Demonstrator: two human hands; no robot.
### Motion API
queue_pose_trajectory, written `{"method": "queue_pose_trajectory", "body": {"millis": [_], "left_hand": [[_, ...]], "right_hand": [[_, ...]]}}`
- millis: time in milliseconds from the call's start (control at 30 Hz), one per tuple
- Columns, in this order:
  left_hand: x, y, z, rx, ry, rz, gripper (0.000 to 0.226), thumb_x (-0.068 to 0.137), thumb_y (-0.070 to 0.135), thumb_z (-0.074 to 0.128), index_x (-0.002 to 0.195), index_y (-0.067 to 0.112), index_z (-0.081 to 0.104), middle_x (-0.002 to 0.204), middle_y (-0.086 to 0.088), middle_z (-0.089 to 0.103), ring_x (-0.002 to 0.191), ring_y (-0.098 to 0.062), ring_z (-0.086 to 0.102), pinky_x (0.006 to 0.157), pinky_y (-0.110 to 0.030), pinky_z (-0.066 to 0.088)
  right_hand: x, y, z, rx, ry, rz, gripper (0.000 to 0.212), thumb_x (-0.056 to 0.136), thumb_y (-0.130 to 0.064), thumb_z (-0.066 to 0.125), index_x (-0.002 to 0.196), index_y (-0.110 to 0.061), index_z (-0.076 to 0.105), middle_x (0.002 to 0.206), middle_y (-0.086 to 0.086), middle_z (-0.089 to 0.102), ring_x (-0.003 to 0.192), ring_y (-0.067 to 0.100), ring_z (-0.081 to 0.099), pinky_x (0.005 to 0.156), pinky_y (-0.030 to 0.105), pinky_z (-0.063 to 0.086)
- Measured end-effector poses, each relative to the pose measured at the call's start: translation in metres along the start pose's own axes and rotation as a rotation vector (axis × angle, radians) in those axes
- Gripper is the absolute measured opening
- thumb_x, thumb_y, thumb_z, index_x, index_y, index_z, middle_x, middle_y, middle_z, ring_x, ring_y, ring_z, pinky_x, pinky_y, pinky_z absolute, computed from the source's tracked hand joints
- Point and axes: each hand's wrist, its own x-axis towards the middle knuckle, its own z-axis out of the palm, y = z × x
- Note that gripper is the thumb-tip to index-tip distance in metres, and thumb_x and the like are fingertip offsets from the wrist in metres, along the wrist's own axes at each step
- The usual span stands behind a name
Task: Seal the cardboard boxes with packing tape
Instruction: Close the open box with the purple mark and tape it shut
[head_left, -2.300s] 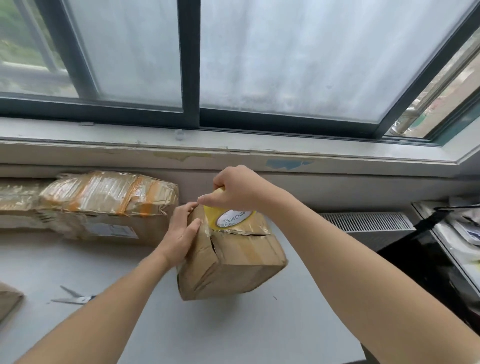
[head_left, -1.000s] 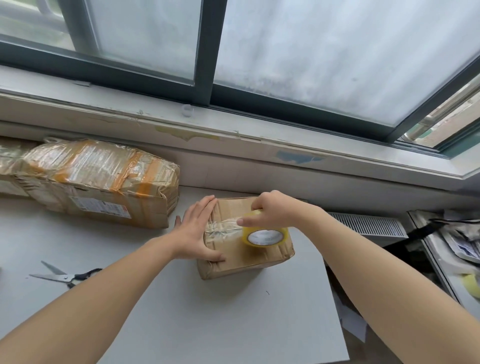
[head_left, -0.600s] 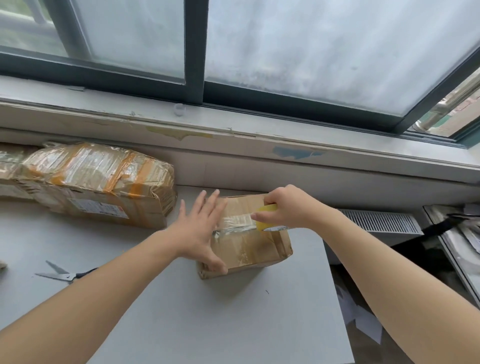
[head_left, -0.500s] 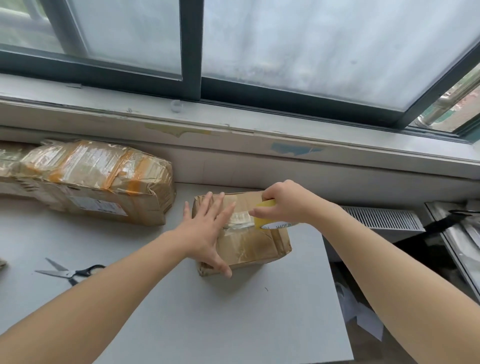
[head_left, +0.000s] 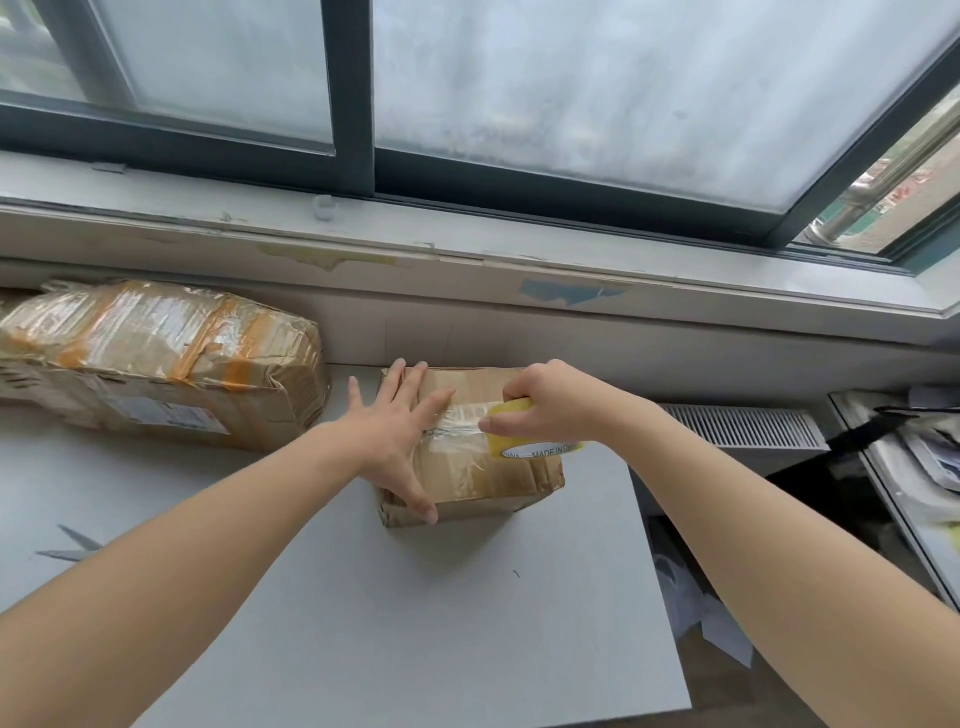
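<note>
A small crumpled cardboard box (head_left: 483, 478) sits on the grey table (head_left: 395, 623) below the window sill. My left hand (head_left: 397, 431) presses flat on the box's left top, fingers spread, thumb down its front corner. My right hand (head_left: 550, 405) grips a yellow roll of packing tape (head_left: 524, 441) over the box's right top. A clear strip of tape (head_left: 462, 418) runs from the roll across the lid toward my left hand.
A larger box (head_left: 156, 364) wrapped in clear and orange tape lies at the back left against the wall. Scissors (head_left: 72, 548) lie at the left, partly behind my forearm. The table's right edge drops to a floor with papers; a cluttered shelf (head_left: 914, 467) stands at right.
The box was tilted up on edge, then laid flat on the table. My right hand has drawn the roll rightward across the lid, while my left hand spread flat on the tape.
</note>
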Motion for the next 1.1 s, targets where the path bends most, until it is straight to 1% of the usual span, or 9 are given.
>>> {"method": "queue_pose_trajectory", "body": {"millis": [100,200,333,467,600,733,867,1000,1100], "left_hand": [[0.005,0.001,-0.008,0.011,-0.007,0.008,0.162,0.038,0.083,0.084,0.154,0.047,-0.024,0.16,0.002,-0.043,0.152,-0.035,-0.029,0.119,-0.07,0.01],[0.01,0.004,-0.015,0.068,-0.027,0.001,0.163,0.039,0.084,0.083,0.154,0.046,-0.025,0.164,-0.004,-0.035,0.152,-0.041,-0.026,0.121,-0.066,0.003],[0.013,0.002,-0.009,-0.003,-0.004,0.03,0.152,0.04,0.079,0.086,0.155,0.044,-0.008,0.166,-0.004,-0.028,0.151,-0.034,-0.032,0.118,-0.072,-0.007],[0.015,0.0,-0.006,-0.063,0.019,0.052,0.145,0.044,0.072,0.089,0.154,0.042,0.001,0.165,-0.001,-0.022,0.151,-0.032,-0.028,0.119,-0.071,0.006],[0.014,-0.005,-0.002,-0.088,0.043,0.088,0.141,0.043,0.073,0.088,0.151,0.044,0.001,0.164,0.005,-0.022,0.151,-0.029,-0.028,0.119,-0.071,0.013],[0.013,-0.01,-0.001,-0.113,0.035,0.097,0.142,0.044,0.071,0.089,0.153,0.045,0.001,0.163,0.01,-0.024,0.151,-0.025,-0.029,0.116,-0.075,0.013],[0.013,-0.012,0.0,-0.127,0.031,0.118,0.142,0.046,0.072,0.088,0.152,0.047,-0.003,0.163,0.012,-0.026,0.151,-0.025,-0.031,0.116,-0.076,0.013],[0.013,-0.013,0.0,-0.127,0.034,0.122,0.144,0.044,0.075,0.086,0.153,0.047,-0.004,0.162,0.014,-0.026,0.151,-0.022,-0.031,0.116,-0.075,0.015],[0.014,-0.016,0.0,-0.111,0.027,0.115,0.145,0.043,0.076,0.085,0.153,0.046,-0.004,0.162,0.013,-0.027,0.151,-0.022,-0.03,0.115,-0.075,0.017]], "right_hand": [[0.001,0.0,0.002,0.013,-0.006,-0.002,0.061,0.088,-0.066,0.063,0.082,-0.005,0.065,0.077,0.013,0.065,0.062,0.019,0.05,0.056,0.032,0.038],[0.002,-0.001,0.001,0.014,0.01,-0.004,0.061,0.087,-0.065,0.064,0.079,-0.005,0.063,0.073,0.014,0.06,0.061,0.019,0.048,0.055,0.032,0.036],[0.001,0.001,-0.003,0.023,0.031,0.011,0.061,0.088,-0.063,0.065,0.081,-0.002,0.063,0.069,0.008,0.054,0.061,0.02,0.046,0.055,0.032,0.034],[0.004,0.008,-0.001,0.001,0.044,0.034,0.059,0.086,-0.065,0.065,0.079,-0.007,0.063,0.069,0.007,0.056,0.063,0.021,0.05,0.055,0.032,0.036],[0.006,0.016,0.001,0.031,0.057,0.07,0.064,0.085,-0.068,0.065,0.081,-0.004,0.063,0.068,0.006,0.054,0.064,0.02,0.049,0.055,0.032,0.036],[0.007,0.027,-0.004,0.033,0.041,0.06,0.066,0.083,-0.072,0.064,0.082,-0.007,0.066,0.075,0.015,0.064,0.07,0.025,0.058,0.058,0.033,0.04],[0.004,0.043,-0.011,-0.035,0.01,0.113,0.065,0.085,-0.07,0.064,0.079,-0.004,0.066,0.064,0.006,0.057,0.063,0.02,0.054,0.056,0.032,0.039],[0.009,0.044,-0.014,-0.079,-0.042,0.123,0.07,0.082,-0.079,0.058,0.081,-0.01,0.071,0.074,0.006,0.07,0.074,0.021,0.066,0.065,0.039,0.055],[0.01,0.05,-0.017,-0.12,-0.078,0.127,0.072,0.082,-0.083,0.055,0.076,-0.013,0.069,0.071,0.004,0.068,0.07,0.019,0.064,0.062,0.036,0.051]]}}
